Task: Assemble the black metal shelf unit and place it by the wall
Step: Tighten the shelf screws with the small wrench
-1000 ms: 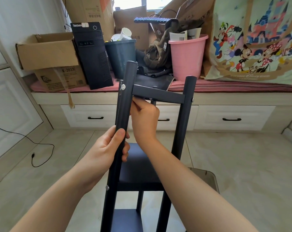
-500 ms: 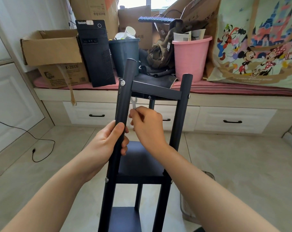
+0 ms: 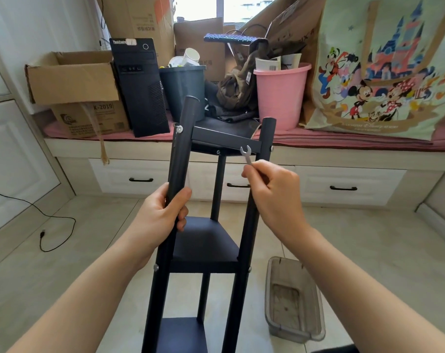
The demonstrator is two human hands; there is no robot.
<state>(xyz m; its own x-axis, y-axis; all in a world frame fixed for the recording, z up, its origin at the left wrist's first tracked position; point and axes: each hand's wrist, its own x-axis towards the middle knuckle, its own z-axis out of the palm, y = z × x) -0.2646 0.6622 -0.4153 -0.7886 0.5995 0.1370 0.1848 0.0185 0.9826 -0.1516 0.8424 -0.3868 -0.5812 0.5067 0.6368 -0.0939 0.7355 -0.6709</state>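
While the left hand (image 3: 162, 220) wraps its fingers and thumb round the front-left post (image 3: 182, 159) of the black metal shelf unit (image 3: 206, 240), the right hand (image 3: 273, 193) pinches a small open-ended spanner (image 3: 246, 154) between thumb and fingertips, its jaw end raised just below the top crossbar (image 3: 225, 140) near the front-right post (image 3: 263, 159). The unit stands in the centre of the frame, running from the middle down past the bottom edge, with a middle shelf (image 3: 203, 240) and a lower shelf (image 3: 183, 335) already fixed.

The main risk, as I judge it, lies in the thin spanner: held only by a light pinch, it could slip off a bolt head, or drop to the tiled floor. A silver bolt (image 3: 179, 129) shows at the top of the left post and another (image 3: 271, 148) on the right post; whether either is fully tight cannot be told. If one is loose, the top tier could rack out of square when the frame is lifted.

Only one hand steadies the tall, narrow frame, so a hard turn on the spanner could twist or tip it. A clear plastic tray (image 3: 292, 301) sits on the floor at lower right, just beside the unit, where a foot or a post could knock it. A black cable (image 3: 50, 225) trails across the floor at left, a possible snag when the unit is carried to the wall.
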